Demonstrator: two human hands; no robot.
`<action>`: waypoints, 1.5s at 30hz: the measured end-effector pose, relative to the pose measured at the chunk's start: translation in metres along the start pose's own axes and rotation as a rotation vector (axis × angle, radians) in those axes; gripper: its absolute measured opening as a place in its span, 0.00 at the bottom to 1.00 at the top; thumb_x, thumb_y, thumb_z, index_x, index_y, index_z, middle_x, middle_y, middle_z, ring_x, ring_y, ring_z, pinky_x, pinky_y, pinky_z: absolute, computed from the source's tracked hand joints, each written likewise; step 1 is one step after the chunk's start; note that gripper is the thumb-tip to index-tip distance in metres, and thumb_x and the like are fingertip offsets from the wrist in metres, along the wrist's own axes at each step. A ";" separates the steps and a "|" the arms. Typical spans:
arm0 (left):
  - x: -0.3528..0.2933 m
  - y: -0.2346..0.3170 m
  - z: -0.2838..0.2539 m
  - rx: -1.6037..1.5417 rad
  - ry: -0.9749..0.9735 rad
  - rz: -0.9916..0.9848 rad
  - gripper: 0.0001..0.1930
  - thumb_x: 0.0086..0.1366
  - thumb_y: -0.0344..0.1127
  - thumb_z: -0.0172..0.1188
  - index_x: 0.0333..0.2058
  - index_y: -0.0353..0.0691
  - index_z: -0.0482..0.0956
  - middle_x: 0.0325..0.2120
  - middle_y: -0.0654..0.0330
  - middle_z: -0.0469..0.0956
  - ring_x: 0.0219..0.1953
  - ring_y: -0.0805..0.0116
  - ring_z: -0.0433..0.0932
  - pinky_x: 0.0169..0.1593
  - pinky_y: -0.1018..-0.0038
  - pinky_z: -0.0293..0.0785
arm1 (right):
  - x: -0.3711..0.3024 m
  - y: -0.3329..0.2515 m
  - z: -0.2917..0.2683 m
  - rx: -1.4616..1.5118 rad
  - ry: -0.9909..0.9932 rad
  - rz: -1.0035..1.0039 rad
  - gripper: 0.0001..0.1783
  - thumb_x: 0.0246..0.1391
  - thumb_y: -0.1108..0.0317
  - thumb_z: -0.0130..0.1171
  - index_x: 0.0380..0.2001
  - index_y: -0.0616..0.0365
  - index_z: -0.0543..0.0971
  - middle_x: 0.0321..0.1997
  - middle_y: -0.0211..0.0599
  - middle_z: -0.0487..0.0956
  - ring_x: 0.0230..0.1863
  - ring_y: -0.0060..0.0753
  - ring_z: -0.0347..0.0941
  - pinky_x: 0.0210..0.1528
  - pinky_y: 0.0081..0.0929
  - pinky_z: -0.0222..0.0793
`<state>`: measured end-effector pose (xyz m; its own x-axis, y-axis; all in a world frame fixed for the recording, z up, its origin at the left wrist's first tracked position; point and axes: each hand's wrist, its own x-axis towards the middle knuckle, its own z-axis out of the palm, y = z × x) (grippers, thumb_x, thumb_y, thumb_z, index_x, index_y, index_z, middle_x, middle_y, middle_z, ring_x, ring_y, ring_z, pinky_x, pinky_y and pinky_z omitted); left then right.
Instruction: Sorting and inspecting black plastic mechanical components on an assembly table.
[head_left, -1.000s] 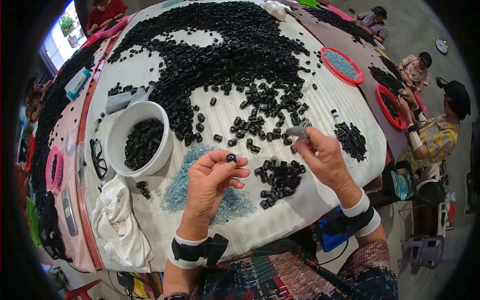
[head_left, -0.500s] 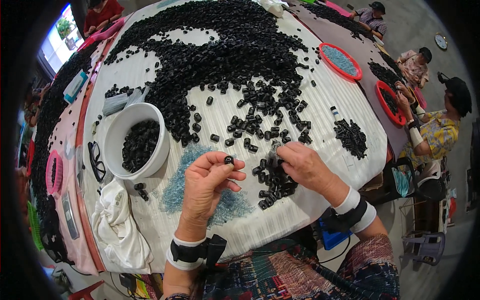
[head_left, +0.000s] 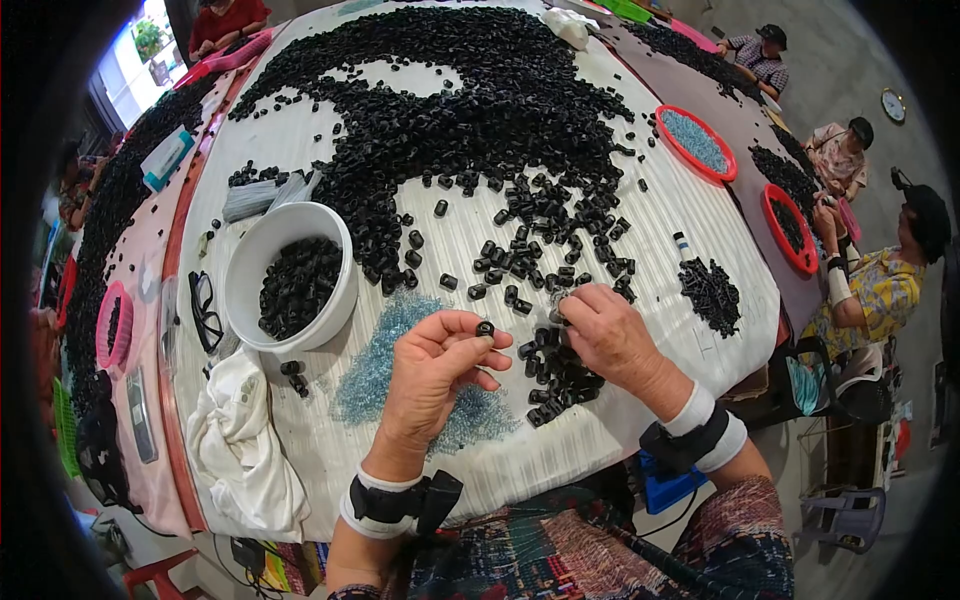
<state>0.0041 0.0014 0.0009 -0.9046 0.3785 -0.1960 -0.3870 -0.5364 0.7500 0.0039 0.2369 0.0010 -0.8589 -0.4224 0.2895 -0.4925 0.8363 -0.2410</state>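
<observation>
White cloth-covered table [head_left: 640, 250]: left hand [head_left: 432, 372] pinches a small black cap [head_left: 485, 328]; right hand [head_left: 605, 332] pinches another beside it.

A teal-and-white flat packet [head_left: 166, 157], perhaps a box, lies far left.

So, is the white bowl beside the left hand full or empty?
Partly full. The white bowl stands upright, and a heap of small black parts covers its bottom, while the white inner wall shows bare above them.
</observation>
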 end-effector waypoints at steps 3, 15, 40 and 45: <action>0.001 0.000 0.000 -0.004 0.000 -0.009 0.08 0.60 0.23 0.57 0.39 0.34 0.73 0.34 0.48 0.80 0.31 0.67 0.82 0.27 0.79 0.79 | 0.001 -0.001 0.003 -0.019 0.049 -0.021 0.10 0.41 0.79 0.56 0.30 0.57 0.71 0.29 0.38 0.69 0.35 0.43 0.70 0.37 0.36 0.68; -0.001 -0.005 -0.001 0.032 0.003 0.020 0.07 0.59 0.25 0.59 0.37 0.34 0.75 0.31 0.55 0.80 0.29 0.69 0.81 0.26 0.78 0.78 | 0.007 -0.012 0.002 0.306 0.086 0.206 0.17 0.40 0.82 0.55 0.37 0.57 0.72 0.29 0.39 0.73 0.29 0.39 0.74 0.31 0.28 0.71; -0.006 -0.003 0.007 0.115 -0.024 0.101 0.09 0.57 0.26 0.62 0.37 0.31 0.76 0.30 0.57 0.79 0.29 0.72 0.80 0.28 0.80 0.77 | 0.030 -0.072 -0.014 1.151 0.240 0.288 0.17 0.49 0.80 0.59 0.44 0.63 0.73 0.37 0.36 0.79 0.39 0.21 0.75 0.41 0.19 0.73; -0.006 -0.003 0.007 0.186 -0.011 0.131 0.08 0.58 0.25 0.62 0.36 0.32 0.77 0.29 0.57 0.80 0.29 0.71 0.80 0.27 0.79 0.77 | 0.028 -0.063 -0.008 0.983 0.225 0.155 0.16 0.49 0.81 0.59 0.43 0.65 0.74 0.38 0.35 0.78 0.40 0.23 0.75 0.41 0.20 0.73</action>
<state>0.0117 0.0062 0.0046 -0.9426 0.3235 -0.0827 -0.2253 -0.4335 0.8725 0.0121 0.1750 0.0318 -0.9268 -0.1731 0.3334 -0.3622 0.1765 -0.9152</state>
